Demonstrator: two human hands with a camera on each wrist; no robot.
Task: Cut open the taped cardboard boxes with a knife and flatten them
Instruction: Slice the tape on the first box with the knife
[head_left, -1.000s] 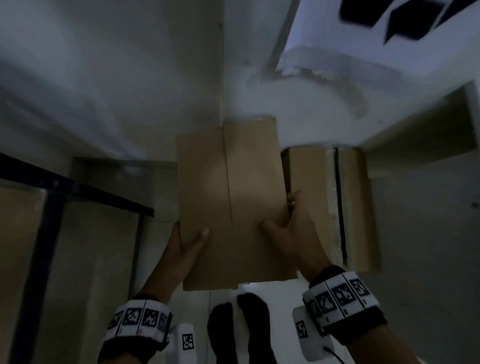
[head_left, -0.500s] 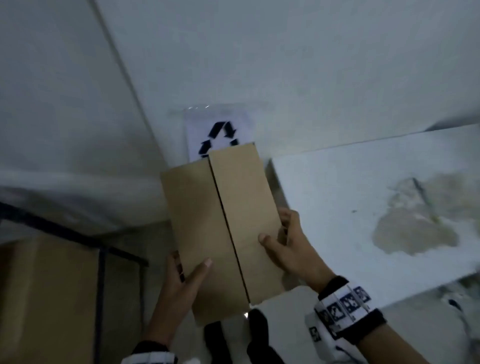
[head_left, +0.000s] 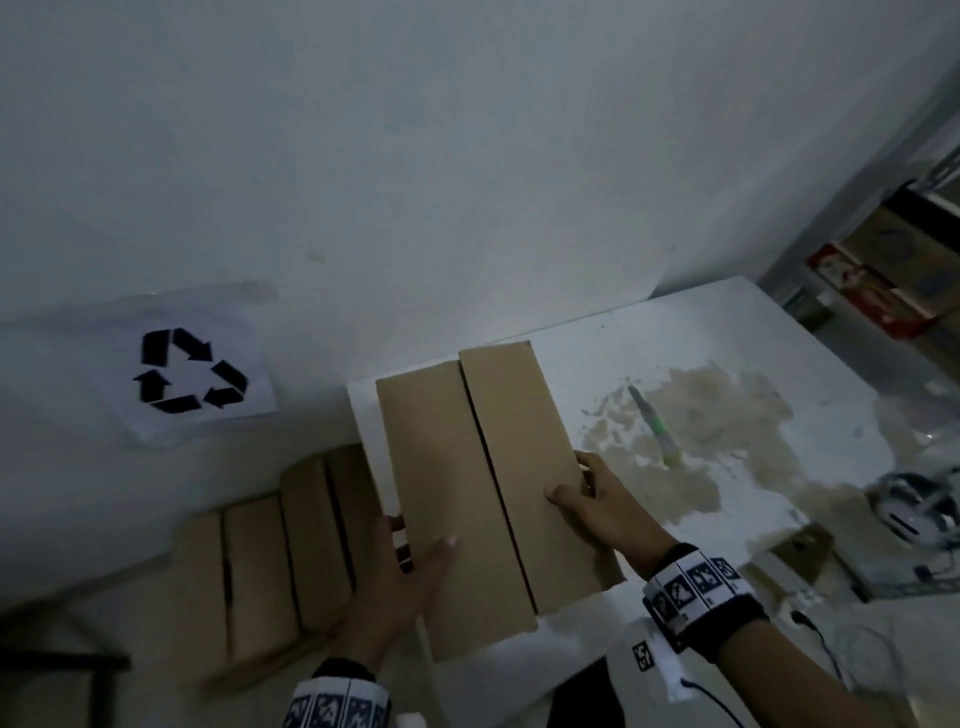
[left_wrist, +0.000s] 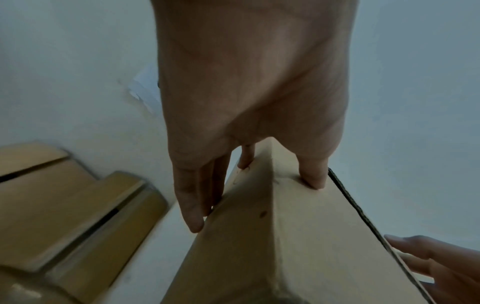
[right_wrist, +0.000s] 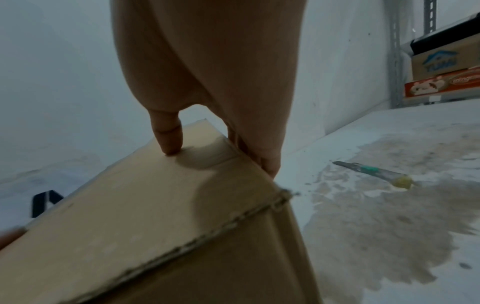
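Box in hand: one plain brown cardboard box (head_left: 483, 493), held in the air over the near left corner of the white stained tabletop (head_left: 691, 332), its top flaps meeting at a dark seam with no tape that I can make out.
Left hand: the left hand (head_left: 400, 582) clamps the box's left side, thumb on top, fingers (left_wrist: 192, 197) pressed along the side wall; grasping the box.
Right hand: the right hand (head_left: 597, 499) grips the right edge, thumb on top, fingers (right_wrist: 265, 160) wrapped down the side; also grasping the box.
Why held so: a grip on both sides keeps the box level and steady, likely to set it on the tabletop for cutting.
Knife: one utility knife with a green and yellow handle (head_left: 652, 426) lies on the tabletop, well apart from the right hand, within reach for the cut.
Flattened pile: brown flattened cardboard boxes (head_left: 270, 566) lie overlapped on the floor to the left, at least three panels showing; the exact count is unclear.
Sign: one white paper sheet with a black recycling symbol (head_left: 189, 371) on the wall above that pile, probably marking where it belongs.
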